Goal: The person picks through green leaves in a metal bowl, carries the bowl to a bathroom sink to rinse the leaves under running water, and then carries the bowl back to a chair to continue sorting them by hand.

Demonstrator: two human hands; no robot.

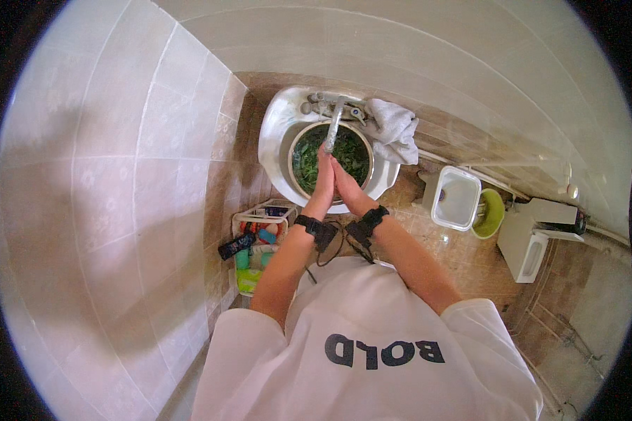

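Observation:
A white washbasin (277, 148) stands before me, and inside it is a round pot (369, 153) full of cut leafy greens (306, 159). My left hand (324, 178) and my right hand (347, 184) meet over the pot, palms facing and fingers stretched forward. Their fingertips are at the lower end of the faucet spout (336, 118). Whether anything lies between the palms is hidden. Both wrists wear black straps with cables.
Grey cloth (395, 129) hangs over the basin's right rim. At left below stands a white basket (237, 226) of bottles. Right of the basin are a white plastic tub (457, 197), a green bucket (491, 214) and a white box-shaped fixture (521, 239). A tiled wall (137, 200) rises close on the left.

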